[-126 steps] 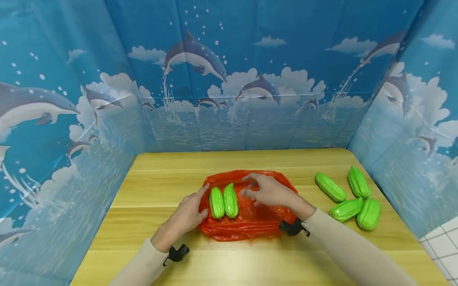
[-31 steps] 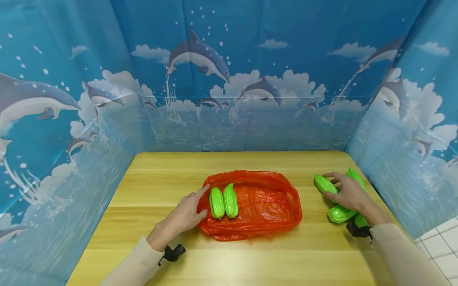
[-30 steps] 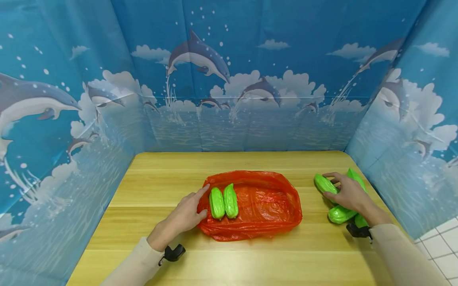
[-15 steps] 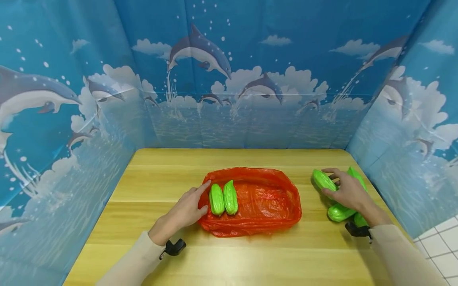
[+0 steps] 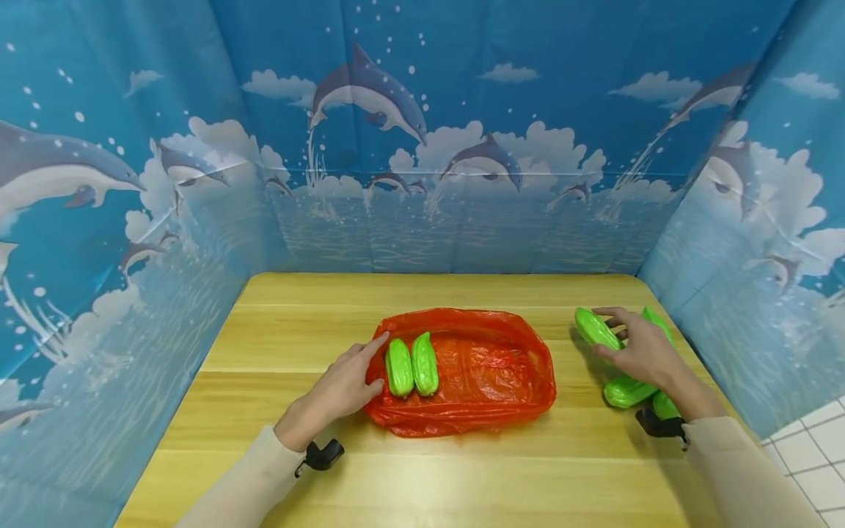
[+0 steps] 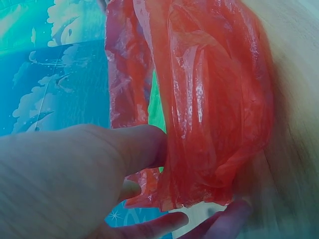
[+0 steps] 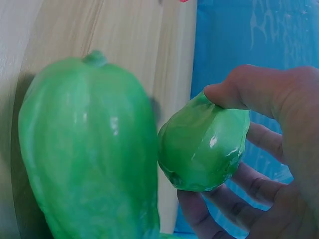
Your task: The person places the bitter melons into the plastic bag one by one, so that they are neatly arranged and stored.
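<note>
A red plastic bag [image 5: 488, 381] lies spread on the table with its mouth facing up. Inside it, near the left end, rest two glossy green ribbed toy gourds [image 5: 399, 368] side by side. My left hand [image 5: 339, 385] holds the bag's left rim, the thumb [image 6: 144, 144] within the mouth and fingers outside. At the right, my right hand [image 5: 650, 352] grips another green gourd [image 7: 204, 147] between thumb and fingers, just over the table. Beneath and beside that hand lie three more green gourds [image 5: 623, 392], partly hidden by it.
The wooden table [image 5: 290, 315] has a curtain [image 5: 449, 220] with dolphins behind it and along both sides. White floor tiles [image 5: 815, 455] show beyond the right edge. Bare wood lies between the bag and the gourds on the right.
My right hand went from above the bag to the gourds at the right, took hold of the leftmost one and has raised it slightly. The left hand stays at the bag's rim.
</note>
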A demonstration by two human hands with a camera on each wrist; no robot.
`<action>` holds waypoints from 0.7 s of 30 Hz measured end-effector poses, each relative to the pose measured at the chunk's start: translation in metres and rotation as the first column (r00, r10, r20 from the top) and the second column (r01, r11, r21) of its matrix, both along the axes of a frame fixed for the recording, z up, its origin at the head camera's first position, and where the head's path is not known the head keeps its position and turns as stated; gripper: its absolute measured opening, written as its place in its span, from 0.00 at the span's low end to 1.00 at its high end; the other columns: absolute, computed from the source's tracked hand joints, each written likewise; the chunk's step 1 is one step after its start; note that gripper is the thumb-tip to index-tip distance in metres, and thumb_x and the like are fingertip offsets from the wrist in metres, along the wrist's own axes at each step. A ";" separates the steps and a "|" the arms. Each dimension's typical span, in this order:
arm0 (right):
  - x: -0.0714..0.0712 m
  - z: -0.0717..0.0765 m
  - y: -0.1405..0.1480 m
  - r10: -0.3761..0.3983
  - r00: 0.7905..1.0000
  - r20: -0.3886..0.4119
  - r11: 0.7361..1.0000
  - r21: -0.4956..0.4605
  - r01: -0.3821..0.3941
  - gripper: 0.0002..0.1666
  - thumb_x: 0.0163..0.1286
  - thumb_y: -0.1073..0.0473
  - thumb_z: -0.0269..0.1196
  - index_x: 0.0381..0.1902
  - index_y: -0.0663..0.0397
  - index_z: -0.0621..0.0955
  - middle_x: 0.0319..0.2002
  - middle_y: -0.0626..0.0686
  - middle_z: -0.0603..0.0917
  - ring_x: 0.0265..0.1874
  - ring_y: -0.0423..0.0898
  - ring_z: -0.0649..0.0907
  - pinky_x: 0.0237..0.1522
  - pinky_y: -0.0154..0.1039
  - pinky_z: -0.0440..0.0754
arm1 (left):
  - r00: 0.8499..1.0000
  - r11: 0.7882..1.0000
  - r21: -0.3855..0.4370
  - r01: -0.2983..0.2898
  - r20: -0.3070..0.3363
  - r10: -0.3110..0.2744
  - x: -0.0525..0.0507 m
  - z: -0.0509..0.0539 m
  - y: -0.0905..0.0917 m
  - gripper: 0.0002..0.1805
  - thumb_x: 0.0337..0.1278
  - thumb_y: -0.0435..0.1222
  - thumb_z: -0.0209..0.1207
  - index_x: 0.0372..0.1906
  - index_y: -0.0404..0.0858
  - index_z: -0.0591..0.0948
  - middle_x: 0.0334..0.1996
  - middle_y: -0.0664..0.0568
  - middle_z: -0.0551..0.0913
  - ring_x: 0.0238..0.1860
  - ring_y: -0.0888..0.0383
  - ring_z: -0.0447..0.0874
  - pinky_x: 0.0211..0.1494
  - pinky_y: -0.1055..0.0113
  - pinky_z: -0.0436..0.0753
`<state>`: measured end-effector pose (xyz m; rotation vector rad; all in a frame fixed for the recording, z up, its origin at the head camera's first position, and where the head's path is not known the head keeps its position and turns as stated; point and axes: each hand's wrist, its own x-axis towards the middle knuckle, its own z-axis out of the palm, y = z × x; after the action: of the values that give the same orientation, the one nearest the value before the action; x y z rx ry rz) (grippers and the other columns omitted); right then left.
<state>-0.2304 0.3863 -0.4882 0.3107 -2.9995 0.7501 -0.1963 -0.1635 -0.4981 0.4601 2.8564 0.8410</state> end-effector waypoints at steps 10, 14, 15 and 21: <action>0.002 0.012 -0.013 0.014 0.999 -0.044 1.000 0.003 -0.013 0.46 0.77 0.58 0.79 0.86 0.64 0.74 0.69 0.80 0.84 0.58 0.77 0.90 0.54 0.74 0.92 | 1.000 1.000 0.011 -0.002 0.011 0.002 0.001 0.001 -0.001 0.48 0.76 0.33 0.74 0.94 0.44 0.67 0.80 0.31 0.80 0.73 0.33 0.86 0.73 0.35 0.91; 0.003 0.019 -0.020 0.024 0.998 -0.062 1.000 0.012 -0.024 0.46 0.77 0.57 0.80 0.86 0.62 0.75 0.68 0.78 0.85 0.57 0.75 0.91 0.54 0.76 0.91 | 1.000 1.000 0.023 -0.005 0.013 0.005 0.001 0.002 -0.001 0.47 0.76 0.32 0.74 0.94 0.44 0.68 0.79 0.31 0.81 0.75 0.33 0.85 0.76 0.33 0.89; 0.003 0.021 -0.022 0.027 0.998 -0.065 1.000 0.015 -0.026 0.46 0.77 0.56 0.80 0.86 0.61 0.75 0.68 0.78 0.85 0.57 0.75 0.91 0.54 0.76 0.91 | 1.000 1.000 0.024 -0.005 0.012 0.005 0.000 0.002 -0.002 0.47 0.76 0.32 0.74 0.93 0.44 0.68 0.79 0.31 0.81 0.75 0.32 0.85 0.77 0.32 0.88; 0.002 0.031 -0.035 0.047 0.996 -0.074 0.999 0.020 -0.046 0.46 0.77 0.56 0.80 0.86 0.60 0.75 0.69 0.77 0.85 0.57 0.73 0.91 0.53 0.74 0.91 | 1.000 1.000 0.027 0.003 0.015 -0.003 -0.001 0.002 -0.003 0.46 0.75 0.29 0.73 0.92 0.41 0.69 0.78 0.32 0.83 0.75 0.33 0.85 0.79 0.34 0.87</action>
<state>-0.2282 0.3517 -0.4575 0.4016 -2.9400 0.6991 -0.1971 -0.1668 -0.4964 0.4590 2.8331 0.8798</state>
